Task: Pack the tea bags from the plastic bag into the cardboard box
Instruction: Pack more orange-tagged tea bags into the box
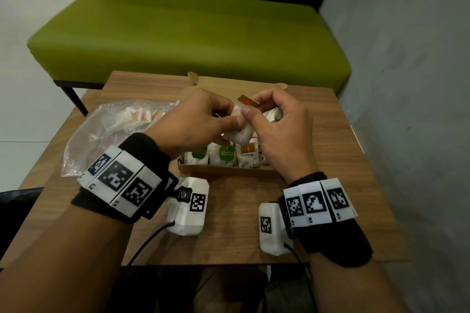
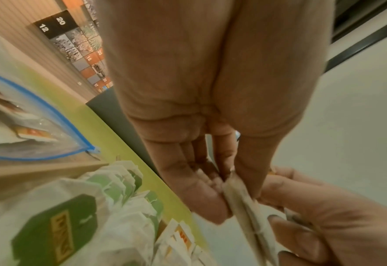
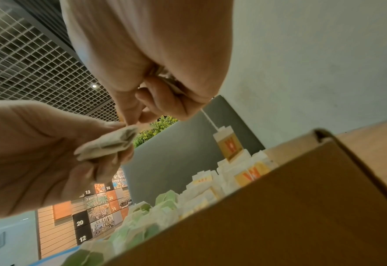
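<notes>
Both hands meet above the open cardboard box [image 1: 229,172] and hold one pale tea bag [image 1: 241,131] between them. My left hand [image 1: 230,114] pinches the bag's side between thumb and fingers, and the same bag [image 2: 245,207] shows in the left wrist view. My right hand [image 1: 251,107] pinches its top by the orange tag [image 1: 248,101], fingers curled. An orange tag [image 3: 230,144] dangles on a string below the right hand [image 3: 140,117]. Rows of tea bags [image 1: 226,157] with green and orange tags stand in the box. The plastic bag [image 1: 101,129], left of the box, holds more.
The box and bag lie on a small wooden table [image 1: 318,134]. A green bench [image 1: 190,33] stands behind it and a grey wall [image 1: 407,84] runs along the right. The box lid [image 1: 229,84] is folded back on the far side.
</notes>
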### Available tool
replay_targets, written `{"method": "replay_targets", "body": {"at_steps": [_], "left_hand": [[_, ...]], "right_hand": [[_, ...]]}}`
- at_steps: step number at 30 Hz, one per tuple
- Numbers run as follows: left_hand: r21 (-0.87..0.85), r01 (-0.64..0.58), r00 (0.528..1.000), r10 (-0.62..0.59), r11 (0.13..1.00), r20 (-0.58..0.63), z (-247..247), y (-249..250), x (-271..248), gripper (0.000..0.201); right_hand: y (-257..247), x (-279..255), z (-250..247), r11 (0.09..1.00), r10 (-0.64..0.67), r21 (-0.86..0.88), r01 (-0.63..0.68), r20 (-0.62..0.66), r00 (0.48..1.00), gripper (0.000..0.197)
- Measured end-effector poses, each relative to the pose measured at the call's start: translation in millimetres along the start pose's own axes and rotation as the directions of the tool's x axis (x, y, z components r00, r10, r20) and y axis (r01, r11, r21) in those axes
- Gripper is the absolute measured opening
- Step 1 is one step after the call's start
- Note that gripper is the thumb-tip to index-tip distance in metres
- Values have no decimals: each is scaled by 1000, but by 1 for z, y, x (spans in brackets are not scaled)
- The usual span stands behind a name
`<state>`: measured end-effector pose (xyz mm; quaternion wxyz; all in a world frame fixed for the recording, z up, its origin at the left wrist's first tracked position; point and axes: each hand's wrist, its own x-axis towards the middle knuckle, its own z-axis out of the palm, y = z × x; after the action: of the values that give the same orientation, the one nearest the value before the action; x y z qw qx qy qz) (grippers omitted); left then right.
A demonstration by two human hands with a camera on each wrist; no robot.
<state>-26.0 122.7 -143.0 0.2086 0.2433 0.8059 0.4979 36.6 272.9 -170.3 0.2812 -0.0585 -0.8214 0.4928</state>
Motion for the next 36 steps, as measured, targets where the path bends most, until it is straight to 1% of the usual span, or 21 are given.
{"method": "replay_targets", "body": {"at_steps": [3,6,8,11,14,16,18,19,20,21,22,24,26,28,30,32,35,36], "left_hand": [[-23,27,1000,-28,999,-8,2,1,0,21],[-146,63,998,-62,987,13,1,2,0,19],[-194,70,998,-69,979,12,0,2,0,19],[-218,67,998,-66,974,16,1,1,0,20],[-227,61,998,-58,972,19,-2,0,-1,25],[-285,76,997,-67,955,40,-4,1,-1,31],[-329,92,996,-86,940,33,-5,1,-1,41],[-305,86,996,-85,948,16,-5,0,0,45],[-262,71,997,-74,962,0,-4,-1,0,44],[-226,55,998,-59,973,-12,-2,-2,1,38],[-201,43,999,-48,979,-22,0,-3,1,32],[-190,24,999,-33,981,-41,4,-5,4,28],[-182,-1,999,-8,983,-52,9,-6,6,29],[-168,-21,998,10,986,-67,15,-6,9,30],[-162,-29,996,15,986,-92,21,-5,10,26],[-165,-22,995,6,986,-101,26,-5,13,25],[-153,6,997,-17,988,-71,35,-3,16,21],[-117,5,998,-13,993,-65,38,-2,16,20]], "right_hand": [[1,0,-1,997,-65,-31,65,-12,998,8],[4,0,-1,991,-120,-65,118,-26,992,8],[5,0,0,986,-146,-85,143,-28,989,7],[7,0,1,978,-180,-107,176,-30,983,7],[8,0,1,970,-209,-132,203,-30,978,7],[9,0,2,967,-214,-146,207,-27,977,8],[8,1,2,964,-221,-156,216,-18,975,8],[8,0,2,962,-227,-161,223,-10,974,8],[8,0,1,960,-227,-167,224,2,974,9],[7,0,1,963,-212,-168,212,16,977,11],[7,1,0,972,-169,-158,172,32,985,15],[6,0,-4,995,9,-97,-2,67,998,22],[7,0,-8,983,182,5,-185,135,974,19],[11,-1,-14,959,249,83,-270,208,946,15],[13,-3,-20,942,265,136,-308,266,927,19],[15,-4,-25,936,267,151,-319,286,920,17],[21,-4,-31,951,267,96,-295,231,935,5],[24,-4,-34,960,254,65,-274,221,942,7]]}}
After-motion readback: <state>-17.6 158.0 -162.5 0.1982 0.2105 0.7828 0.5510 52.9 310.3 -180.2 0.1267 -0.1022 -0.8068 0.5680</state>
